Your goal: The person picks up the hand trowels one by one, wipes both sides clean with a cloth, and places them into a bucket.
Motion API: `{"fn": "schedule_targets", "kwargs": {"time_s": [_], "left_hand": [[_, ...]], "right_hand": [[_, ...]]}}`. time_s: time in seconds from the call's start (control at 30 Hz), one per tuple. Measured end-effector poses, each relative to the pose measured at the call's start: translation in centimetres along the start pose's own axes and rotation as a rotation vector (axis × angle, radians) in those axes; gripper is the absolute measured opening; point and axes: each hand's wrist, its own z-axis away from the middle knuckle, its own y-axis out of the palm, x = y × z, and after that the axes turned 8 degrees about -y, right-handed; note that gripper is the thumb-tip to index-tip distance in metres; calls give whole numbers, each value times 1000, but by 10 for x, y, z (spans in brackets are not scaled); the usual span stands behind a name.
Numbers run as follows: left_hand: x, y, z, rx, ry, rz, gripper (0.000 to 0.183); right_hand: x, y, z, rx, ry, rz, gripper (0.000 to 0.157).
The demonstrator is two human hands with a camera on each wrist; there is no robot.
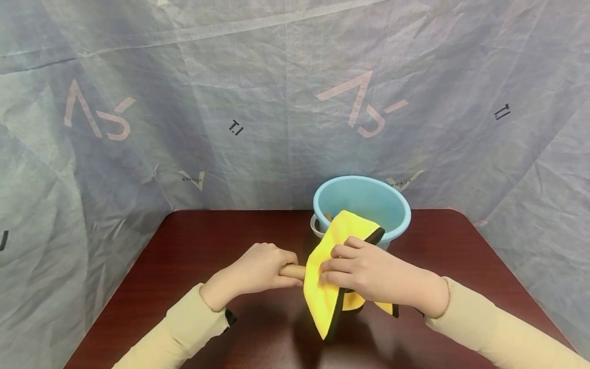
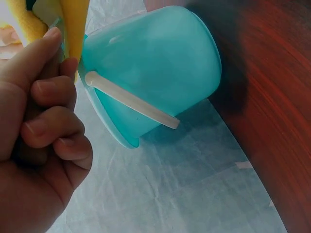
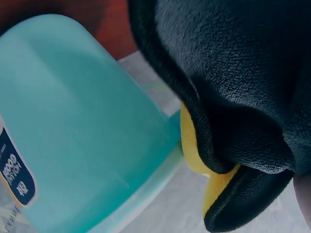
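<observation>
My left hand [image 1: 258, 269] grips a light wooden handle [image 1: 291, 271], its far end covered by a yellow cloth [image 1: 322, 302] with dark edging. Over that cloth lies my right hand [image 1: 373, 269], fingers bent and holding it around the covered part. The cloth's other face is dark grey, as the right wrist view shows of the cloth [image 3: 233, 77]. In the left wrist view, the left hand [image 2: 53, 121] is curled, and a pale, smooth part shows beside the yellow cloth [image 2: 75, 24]. What kind of tool the handle belongs to is hidden.
Behind the hands a light blue bucket [image 1: 402, 212] stands on the dark red-brown table [image 1: 221, 230], with some things inside, barely visible. Its white carrying handle [image 2: 133, 102] hangs at the side. A grey printed sheet [image 1: 258, 92] hangs behind and beside the table.
</observation>
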Motion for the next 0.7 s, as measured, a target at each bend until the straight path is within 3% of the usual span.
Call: {"fn": "schedule_targets", "kwargs": {"time_s": [0.47,0.7], "left_hand": [[1,3,1,7,4,-12,25],[3,3,4,8,-9,-11,26]], "right_hand": [[8,9,5,76,19,15,45],[6,8,5,52,-2,33,46]]}}
